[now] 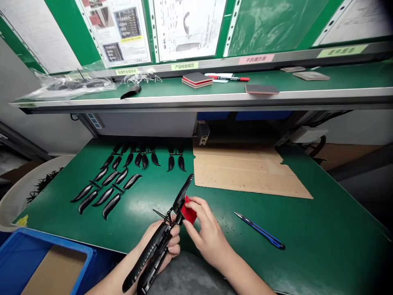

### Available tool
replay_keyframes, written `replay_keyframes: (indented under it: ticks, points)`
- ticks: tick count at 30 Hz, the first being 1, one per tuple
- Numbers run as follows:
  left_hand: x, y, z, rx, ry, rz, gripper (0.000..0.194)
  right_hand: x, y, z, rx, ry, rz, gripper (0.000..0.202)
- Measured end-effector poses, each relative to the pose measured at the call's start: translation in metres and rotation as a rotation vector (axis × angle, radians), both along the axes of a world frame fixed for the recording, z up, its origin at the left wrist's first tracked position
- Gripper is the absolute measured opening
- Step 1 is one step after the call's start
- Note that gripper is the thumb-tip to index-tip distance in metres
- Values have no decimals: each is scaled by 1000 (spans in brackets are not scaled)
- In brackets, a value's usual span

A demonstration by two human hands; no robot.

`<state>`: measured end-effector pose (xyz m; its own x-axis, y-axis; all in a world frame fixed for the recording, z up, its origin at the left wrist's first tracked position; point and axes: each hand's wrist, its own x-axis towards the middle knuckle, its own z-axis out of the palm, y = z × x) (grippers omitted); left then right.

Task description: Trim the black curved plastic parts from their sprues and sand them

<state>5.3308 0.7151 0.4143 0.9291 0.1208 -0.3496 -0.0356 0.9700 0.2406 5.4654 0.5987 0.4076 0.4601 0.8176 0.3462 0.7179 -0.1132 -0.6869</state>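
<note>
My left hand (173,246) is closed around a black moulded plastic part (153,241), made of long ribbed, curved pieces joined by a thin sprue. The part is tilted, its upper tip pointing away to the right. In my right hand (210,235), a small red sanding pad (189,211) is pinched between thumb and fingers. It rests against the upper piece's edge, just beyond the sprue. Several similar black plastic parts (112,200) lie in rows on the green table at the left. The underside of the held part is hidden.
A blue-handled craft knife (260,231) lies to the right on the table (307,250). Behind it is a cardboard sheet (245,170). The shelf (172,91) carries grey-and-red pads (197,79) and a marker (230,78). At left stand a blue bin (87,262) and a white tub (12,200).
</note>
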Motion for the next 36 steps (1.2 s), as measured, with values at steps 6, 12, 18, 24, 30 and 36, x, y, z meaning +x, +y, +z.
replay_keyframes:
  ticks: [6, 12, 18, 24, 30, 36]
  points:
    - [-1, 2, -7, -39, 17, 54, 9, 0, -7, -1, -48, -369, 96, 47]
    - [-1, 0, -7, -58, 34, 39, 7, 1, -10, 3, -102, -480, 89, 43]
    - [-2, -3, -7, -13, 56, 43, 7, 2, -12, 6, -97, -465, 91, 42]
    - [-4, -3, -8, -3, 71, 53, 9, 3, -11, 5, -123, -446, 98, 42]
    - [-2, -3, -4, -25, 98, 40, 9, 3, -10, 7, -125, -450, 136, 41]
    - [-1, -5, 1, -33, 135, 41, 12, 20, -8, 0, -119, -441, 174, 42]
